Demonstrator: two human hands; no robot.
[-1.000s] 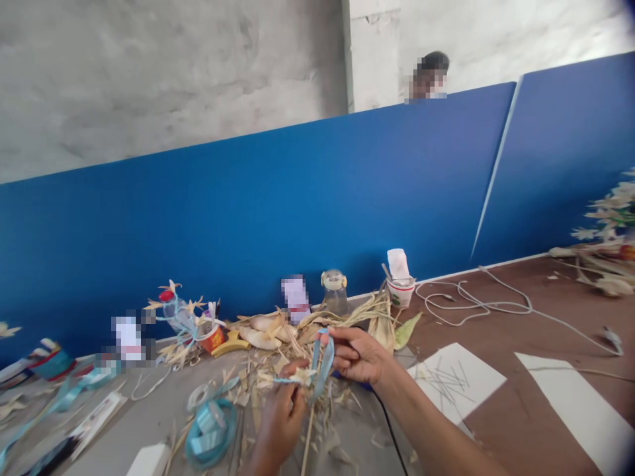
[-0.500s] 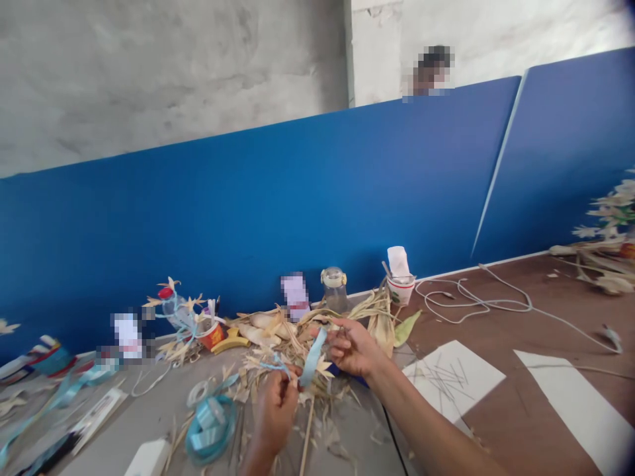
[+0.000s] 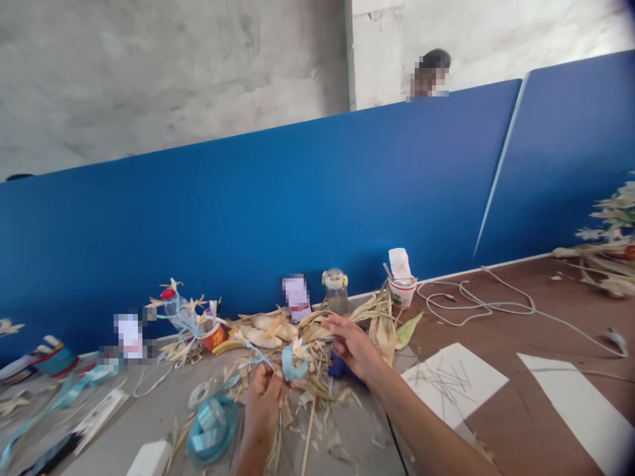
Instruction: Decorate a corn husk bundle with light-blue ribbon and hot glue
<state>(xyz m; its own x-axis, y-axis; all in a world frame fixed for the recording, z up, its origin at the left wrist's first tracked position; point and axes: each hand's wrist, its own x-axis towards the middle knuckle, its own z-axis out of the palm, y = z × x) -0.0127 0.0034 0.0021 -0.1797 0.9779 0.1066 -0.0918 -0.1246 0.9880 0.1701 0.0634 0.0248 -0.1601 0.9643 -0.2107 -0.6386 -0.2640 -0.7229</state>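
Observation:
My left hand (image 3: pixel 265 395) is closed in a pinch on a thin stem bound with light-blue ribbon. A pale flower of dried husk (image 3: pixel 298 348) shows just beyond its fingertips. From the pinch a loose end of blue ribbon (image 3: pixel 296 365) curls into a loop beside the flower. My right hand (image 3: pixel 355 345) hovers to the right, above the dried husks, its fingers stretched out and apart from the ribbon. Nothing shows in it, though its thumb is partly hidden. Below my left hand, to the left, lies a roll of blue ribbon (image 3: pixel 211 433).
Dried husks (image 3: pixel 262 330) and scraps cover the middle of the table. Behind stand a lidded jar (image 3: pixel 336 294), a paper cup (image 3: pixel 402 292) and a bottle (image 3: pixel 174 307) with husk flowers. Thin wires lie on white paper (image 3: pixel 451 403). A blue partition (image 3: pixel 297 198) runs behind; a person's head shows above.
My right hand has released the ribbon end and opened slightly. The ribbon, earlier stretched up between both hands, now curls loosely. My left hand has shifted a little left, still pinching the stem.

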